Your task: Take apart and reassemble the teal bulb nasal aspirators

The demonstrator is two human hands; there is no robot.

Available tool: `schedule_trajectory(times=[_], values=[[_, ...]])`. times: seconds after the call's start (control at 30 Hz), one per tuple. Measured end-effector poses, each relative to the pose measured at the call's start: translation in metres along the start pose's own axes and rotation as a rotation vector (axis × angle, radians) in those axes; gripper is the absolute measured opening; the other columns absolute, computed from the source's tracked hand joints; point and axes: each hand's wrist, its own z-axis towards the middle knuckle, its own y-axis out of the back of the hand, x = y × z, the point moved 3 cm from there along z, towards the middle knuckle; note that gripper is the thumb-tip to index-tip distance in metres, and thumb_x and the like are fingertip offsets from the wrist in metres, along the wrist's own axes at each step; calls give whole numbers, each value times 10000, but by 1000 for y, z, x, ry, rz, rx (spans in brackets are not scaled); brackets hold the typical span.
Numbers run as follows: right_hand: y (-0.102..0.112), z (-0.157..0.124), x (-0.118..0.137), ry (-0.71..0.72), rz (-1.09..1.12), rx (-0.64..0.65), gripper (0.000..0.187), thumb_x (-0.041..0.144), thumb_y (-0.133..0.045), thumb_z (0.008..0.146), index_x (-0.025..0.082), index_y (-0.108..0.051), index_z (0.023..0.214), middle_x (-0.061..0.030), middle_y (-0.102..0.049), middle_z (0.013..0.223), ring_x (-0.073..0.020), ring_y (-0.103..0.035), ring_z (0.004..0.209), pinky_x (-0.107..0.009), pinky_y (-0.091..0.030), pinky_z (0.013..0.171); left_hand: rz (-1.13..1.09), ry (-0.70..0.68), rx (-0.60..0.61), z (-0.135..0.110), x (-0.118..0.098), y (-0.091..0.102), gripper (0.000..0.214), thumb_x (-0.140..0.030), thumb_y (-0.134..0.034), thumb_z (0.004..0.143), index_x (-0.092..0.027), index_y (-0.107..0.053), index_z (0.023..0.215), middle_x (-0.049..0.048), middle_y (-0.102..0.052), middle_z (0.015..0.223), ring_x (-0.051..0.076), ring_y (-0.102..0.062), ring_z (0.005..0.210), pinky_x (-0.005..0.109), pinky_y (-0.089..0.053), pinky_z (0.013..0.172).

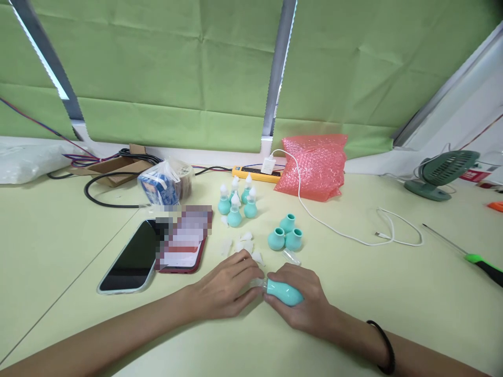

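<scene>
My right hand (pixel 304 296) is wrapped round a teal squeeze bulb (pixel 286 293) lying on its side, mouth to the left. At that mouth, my left hand (pixel 231 285) pinches a clear nozzle (pixel 257 283), mostly hidden by the fingers. Whether the nozzle is seated in the bulb I cannot tell. Just beyond my right hand lies a clear tube-shaped piece (pixel 291 257). Three teal bulbs (pixel 293 240) with open mouths stand behind it. Farther left, several teal bulbs with clear nozzles (pixel 234 215) stand upright in a group. Torn white scraps (pixel 244 245) lie beyond my left hand.
Two phones, one black-screened (pixel 135 256) and one red-cased (pixel 184 256), lie left. Behind are a bagged blue packet (pixel 159 187), a yellow power strip (pixel 255 174) and a pink bubble-wrap bag (pixel 314 170). A white cable (pixel 338 237), screwdriver (pixel 477 261) and green fan (pixel 444 170) are right.
</scene>
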Motion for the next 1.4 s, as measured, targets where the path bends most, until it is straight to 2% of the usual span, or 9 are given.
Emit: schedule_trajectory(times=[0.07, 0.23, 0.4, 0.57, 0.73, 0.93, 1.07, 1.2, 1.4], values=[[0, 1, 0, -8, -8, 23, 141, 196, -568, 687, 174, -531, 820, -30, -589, 617, -143, -533, 548, -257, -414, 484, -86, 54, 4, -1, 4, 0, 172, -131, -436, 813, -96, -503, 968, 86, -571, 796, 163, -458, 737, 307, -422, 672], [-2, 1, -1, -15, -17, 60, 131, 191, -574, 681, 174, -542, 807, -33, -605, 641, -146, -536, 564, -260, -412, 500, -104, 25, 161, 4, 11, 3, 129, -113, -453, 816, -122, -581, 812, 56, -607, 733, 154, -454, 708, 269, -407, 641], [-5, 0, -1, -24, -22, 123, 124, 199, -562, 672, 168, -552, 792, -25, -580, 601, -145, -521, 543, -255, -388, 486, 231, -167, 336, 6, 3, 9, 167, -79, -425, 825, -115, -579, 773, 54, -577, 679, 171, -445, 686, 288, -383, 590], [-7, 0, 3, -8, -8, 182, 47, 185, -521, 682, 170, -551, 714, -11, -540, 556, -132, -487, 518, -245, -359, 476, 449, -313, 358, 3, -12, 8, 205, -45, -421, 801, -105, -552, 655, 53, -491, 590, 181, -429, 627, 294, -346, 515], [-8, 1, 4, -43, -5, 216, 76, 234, -534, 673, 165, -563, 686, -11, -551, 536, -131, -501, 498, -239, -365, 469, 312, -233, 315, 5, -9, 8, 248, -57, -434, 794, -124, -512, 568, 38, -477, 553, 148, -406, 576, 257, -344, 501], [-3, 2, 2, -184, 40, 148, 162, 305, -585, 644, 162, -583, 720, -30, -634, 582, -146, -581, 508, -236, -436, 498, -250, 184, 236, 8, 13, 12, 133, -31, -492, 708, -104, -579, 638, -31, -425, 518, 82, -417, 553, 190, -367, 560], [-3, 2, 0, -273, 40, 146, 137, 304, -610, 617, 183, -586, 677, -27, -659, 615, -157, -609, 537, -225, -451, 495, -403, 380, 166, 10, 20, 19, 152, -100, -485, 754, -107, -612, 671, -30, -430, 531, 71, -397, 530, 184, -364, 537], [-4, 2, -1, -286, 53, 161, 145, 293, -613, 619, 181, -577, 704, -22, -655, 623, -156, -609, 548, -234, -460, 525, -192, 317, 65, 10, 25, 24, 186, -157, -466, 793, -107, -632, 726, 4, -483, 550, 99, -414, 564, 215, -364, 552], [-4, 1, -2, -219, 69, 116, 190, 250, -621, 622, 172, -532, 771, -33, -630, 661, -153, -592, 592, -256, -462, 578, 211, 160, 180, 0, 39, 8, 262, -165, -422, 834, -127, -623, 671, 54, -512, 596, 159, -426, 665, 240, -358, 550]])
